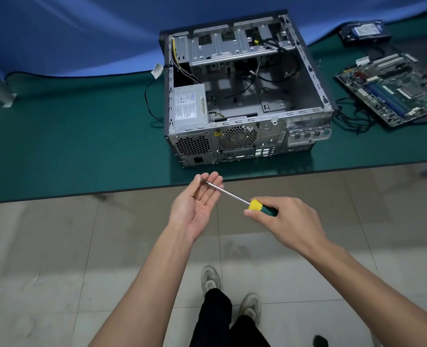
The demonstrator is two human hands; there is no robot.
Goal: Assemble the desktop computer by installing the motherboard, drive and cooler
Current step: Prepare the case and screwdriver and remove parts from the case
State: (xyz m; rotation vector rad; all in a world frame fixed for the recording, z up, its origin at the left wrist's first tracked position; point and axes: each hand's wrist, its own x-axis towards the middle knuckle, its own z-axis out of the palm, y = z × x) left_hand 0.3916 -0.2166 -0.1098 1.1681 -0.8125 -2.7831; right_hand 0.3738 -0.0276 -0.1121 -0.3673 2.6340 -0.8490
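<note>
Green matting covers the tabletop (pixel 82 136), a blue cloth hangs behind it and pale tiles lie below. Out in front of its near edge, the right hand (pixel 286 221) is wrapped round the yellow-and-green handle of a screwdriver (pixel 235 196), whose steel shaft slants up and to the left. The left hand (pixel 197 204) lies palm up with fingers relaxed and straight, holding nothing in a grip; the screwdriver's tip rests at its fingertips, where a small dark thing sits, too small to tell what it is. Just beyond the hands stands the computer case (pixel 247 96) on the tabletop, lying on its side with the open side up, its rear panel with fan grille facing the person. A power supply (pixel 188 106) sits in the case's near left corner and loose cables trail across its bare floor. Right of the case, the motherboard (pixel 392 88) lies flat on the tabletop. Beyond the motherboard, near the cloth, rests a drive (pixel 365 32).
</note>
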